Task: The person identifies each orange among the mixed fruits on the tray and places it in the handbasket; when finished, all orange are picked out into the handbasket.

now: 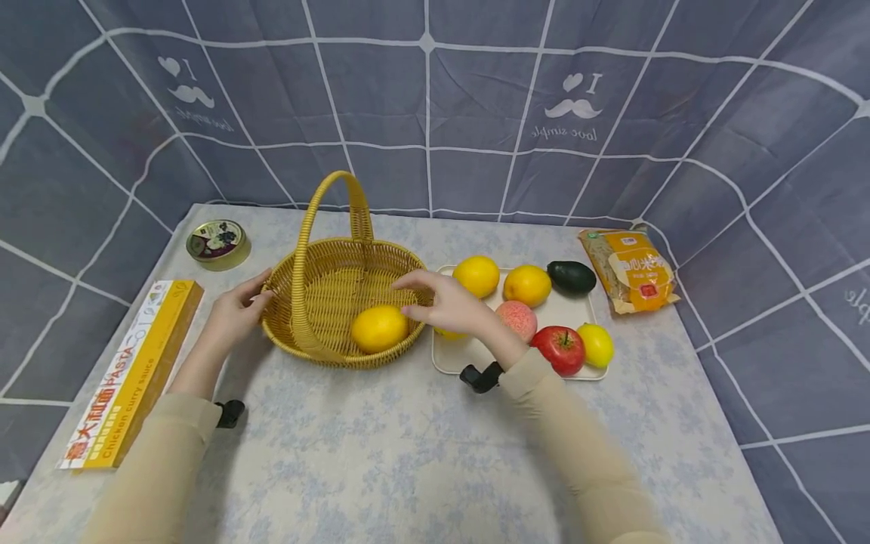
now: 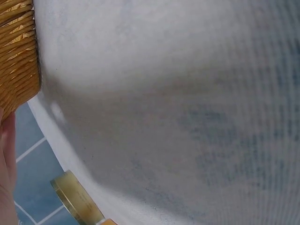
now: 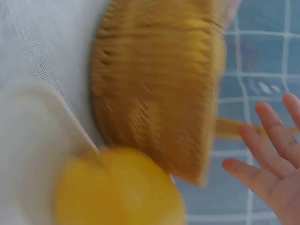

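A grey-blue cloth with a white grid hangs behind and around a table (image 1: pixel 408 468) covered in a pale floral cloth. At the middle stands a wicker basket (image 1: pixel 319 302), its hoop handle rising at the far side and arching from far to near across the bowl. One yellow orange (image 1: pixel 378 328) lies inside the basket near its right rim, roundish, its slightly longer axis running left to right. To the right sits a cream tray (image 1: pixel 578 311) holding more fruit: two yellow ones at the far edge, an avocado (image 1: pixel 572 276), a peach, a red apple (image 1: pixel 559 349) and a lemon. The left hand (image 1: pixel 238 310) rests on the basket's left rim, fingers touching the weave, gripping nothing closed. The right hand (image 1: pixel 445 302) hovers over the gap between basket and tray, fingers spread and relaxed, empty; the right wrist view shows the same loose fingers (image 3: pixel 267 164). Steadying the basket by its rim looks sensible while fruit goes in; each piece is best lowered onto the bare weave rather than dropped against the orange.
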Motion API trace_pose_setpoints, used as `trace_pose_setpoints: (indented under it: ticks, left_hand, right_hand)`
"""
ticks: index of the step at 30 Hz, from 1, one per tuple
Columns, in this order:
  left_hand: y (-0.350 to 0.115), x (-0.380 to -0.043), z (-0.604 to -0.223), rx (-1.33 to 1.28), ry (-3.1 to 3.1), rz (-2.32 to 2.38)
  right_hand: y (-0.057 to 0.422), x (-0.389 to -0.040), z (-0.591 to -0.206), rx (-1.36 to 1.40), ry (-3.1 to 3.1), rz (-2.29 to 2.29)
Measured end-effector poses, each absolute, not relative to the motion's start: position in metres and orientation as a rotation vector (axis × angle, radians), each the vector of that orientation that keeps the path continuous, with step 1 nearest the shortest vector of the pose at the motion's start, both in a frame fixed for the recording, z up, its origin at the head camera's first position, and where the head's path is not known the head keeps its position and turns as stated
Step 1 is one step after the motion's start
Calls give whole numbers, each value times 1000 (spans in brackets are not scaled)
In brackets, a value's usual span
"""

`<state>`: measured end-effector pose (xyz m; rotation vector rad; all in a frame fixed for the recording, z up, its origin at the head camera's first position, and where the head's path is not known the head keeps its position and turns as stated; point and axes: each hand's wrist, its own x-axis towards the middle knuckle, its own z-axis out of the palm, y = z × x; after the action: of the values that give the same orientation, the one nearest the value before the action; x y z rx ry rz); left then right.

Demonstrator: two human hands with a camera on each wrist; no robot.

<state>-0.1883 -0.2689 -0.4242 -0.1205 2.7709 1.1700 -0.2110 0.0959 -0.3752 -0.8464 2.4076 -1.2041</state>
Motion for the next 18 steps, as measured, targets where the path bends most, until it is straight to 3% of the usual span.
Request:
trace_pose_setpoints:
  ticks: [7,18]
  left_hand:
    - [-268,-187,-425,-125,2761,1190]
    - [-270,-188,-426,-111,2754,1185]
  right_hand:
    - [172,-226,-351,-602,2452,-1369]
    - [261,-239,-365,-252,2585,-1304]
